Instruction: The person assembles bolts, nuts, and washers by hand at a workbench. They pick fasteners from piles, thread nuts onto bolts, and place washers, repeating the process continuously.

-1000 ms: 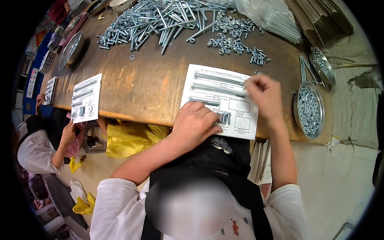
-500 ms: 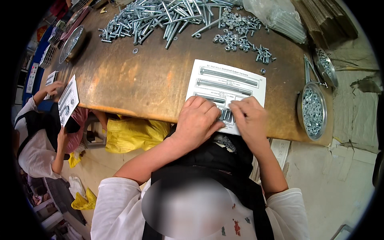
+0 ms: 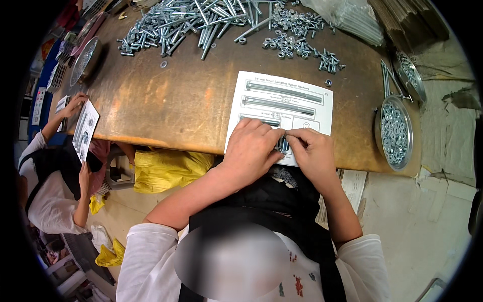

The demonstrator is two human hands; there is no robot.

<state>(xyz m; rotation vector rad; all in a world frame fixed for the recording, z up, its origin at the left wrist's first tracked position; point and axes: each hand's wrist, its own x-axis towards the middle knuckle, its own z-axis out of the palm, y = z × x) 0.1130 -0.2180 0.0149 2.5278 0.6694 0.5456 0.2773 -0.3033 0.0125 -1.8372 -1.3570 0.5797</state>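
Observation:
A white printed sheet with pictures of bolts lies at the near edge of the brown wooden table. Both my hands rest on the sheet's near edge, fingertips meeting. My left hand curls over a few small bolts lying on the sheet. My right hand pinches at the same small bolts from the right. Most of each bolt is hidden under my fingers.
A heap of long bolts and a pile of nuts lie at the far side. Round metal trays of washers stand at the right edge, clear bags behind. A co-worker at left holds another sheet. A yellow bag sits under the table.
My right hand came down from the sheet's far right corner to meet my left hand at the near edge. The co-worker lifted their sheet off the table.

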